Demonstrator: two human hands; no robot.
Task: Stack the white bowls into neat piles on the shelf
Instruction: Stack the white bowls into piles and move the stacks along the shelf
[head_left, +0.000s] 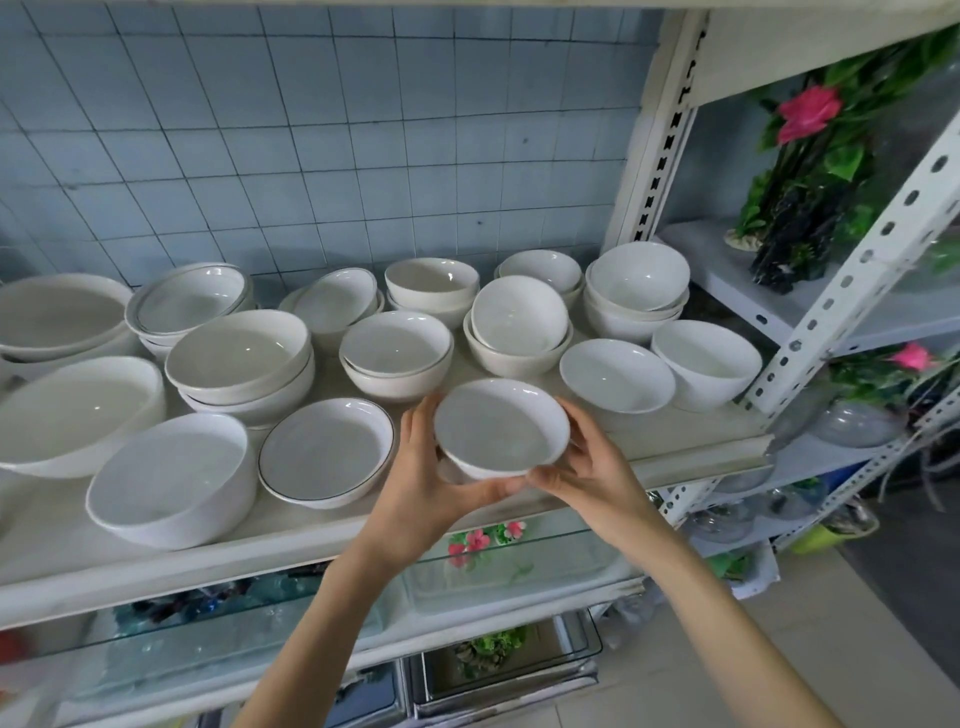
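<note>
Blue wall tiles (311, 130) back a white shelf (208, 561) crowded with bowls (239, 353) across mid-frame. At lower centre, left hand (421, 478) and right hand (597, 467) curl round a small bowl (501, 428) from either side, upright, with a short pile (397, 353) just above it in frame.

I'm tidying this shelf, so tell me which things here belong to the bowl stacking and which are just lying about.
Belongs to the job: the held bowl, left hand and right hand gripping it, the piled bowls, the single bowls, the shelf.
Just lying about: the pink flowers, the glass trays below.
</note>
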